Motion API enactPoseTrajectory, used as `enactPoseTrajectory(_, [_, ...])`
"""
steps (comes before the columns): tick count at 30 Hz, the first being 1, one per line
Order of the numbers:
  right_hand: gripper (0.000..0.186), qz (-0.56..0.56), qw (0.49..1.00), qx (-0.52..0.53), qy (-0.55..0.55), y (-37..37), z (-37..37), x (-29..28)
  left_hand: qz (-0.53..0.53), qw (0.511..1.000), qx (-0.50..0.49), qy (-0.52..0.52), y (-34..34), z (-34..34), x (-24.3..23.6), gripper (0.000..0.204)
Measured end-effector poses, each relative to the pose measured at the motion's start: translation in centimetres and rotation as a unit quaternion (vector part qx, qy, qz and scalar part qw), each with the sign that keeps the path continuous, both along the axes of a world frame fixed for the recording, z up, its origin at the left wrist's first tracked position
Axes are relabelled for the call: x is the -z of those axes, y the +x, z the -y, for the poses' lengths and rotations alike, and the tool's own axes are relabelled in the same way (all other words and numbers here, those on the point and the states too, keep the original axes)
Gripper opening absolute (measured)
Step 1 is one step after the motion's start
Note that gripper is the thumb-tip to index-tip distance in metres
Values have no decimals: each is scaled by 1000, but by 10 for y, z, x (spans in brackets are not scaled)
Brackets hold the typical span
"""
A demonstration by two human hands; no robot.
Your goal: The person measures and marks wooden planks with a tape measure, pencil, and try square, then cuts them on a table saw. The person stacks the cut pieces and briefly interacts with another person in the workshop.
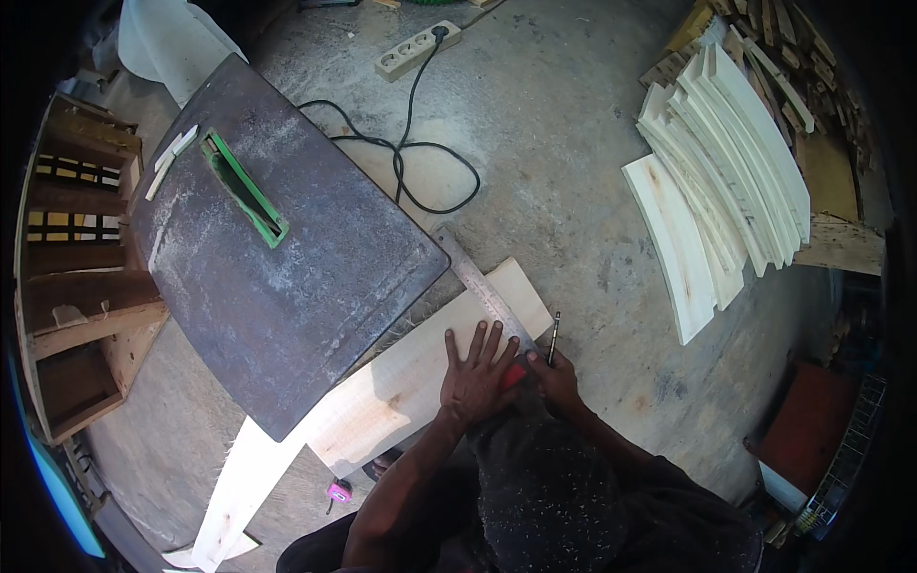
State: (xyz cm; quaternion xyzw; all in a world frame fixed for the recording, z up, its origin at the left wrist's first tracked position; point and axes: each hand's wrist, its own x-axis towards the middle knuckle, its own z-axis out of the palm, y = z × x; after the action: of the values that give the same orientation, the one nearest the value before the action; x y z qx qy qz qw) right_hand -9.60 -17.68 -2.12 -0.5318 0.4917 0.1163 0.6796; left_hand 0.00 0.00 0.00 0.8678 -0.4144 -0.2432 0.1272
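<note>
A pale wooden board (pixel 373 401) lies diagonally below me, with a metal square (pixel 482 286) across its far end, the square's red handle (pixel 511 377) near my hands. My left hand (pixel 473 382) is spread flat on the board, its fingertips at the square. My right hand (pixel 559 382) grips a pencil (pixel 556 329), pointing upward, at the square's lower end. The square's far tip reaches to the corner of a dark, scuffed bench top (pixel 315 315), which has a green-rimmed slot (pixel 270 220). A pink tape measure (pixel 339 492) lies on the floor left of my arms.
A power strip (pixel 401 57) with a looped black cable lies beyond the bench. Stacked pale boards (pixel 726 172) and scrap wood (pixel 802 67) stand right. A wooden cabinet frame (pixel 86 306) is left; a reddish-brown box (pixel 802 425) sits lower right. A white offcut (pixel 220 511) lies lower left.
</note>
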Motion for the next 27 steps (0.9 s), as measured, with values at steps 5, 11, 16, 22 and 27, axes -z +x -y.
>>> enactPoseTrajectory(5, [26,-7,1000,4,11,2,-1,-3,-7,1000,-8,-7,-1,1,2,88])
enactPoseTrajectory(11, [24,-11,1000,6,15,-3,1,5,2,1000,-12,-15,-3,2,5,86])
enactPoseTrajectory(16, [30,-9,990,-87,-110,4,2,-5,13,999,-18,-26,-5,2,9,83])
enactPoseTrajectory(22, [36,63,916,-117,-379,36,23,-11,22,999,-17,-31,-5,2,7,80])
enactPoseTrajectory(27, [26,154,937,-132,-285,94,26,-20,21,998,-25,-44,-6,3,9,81])
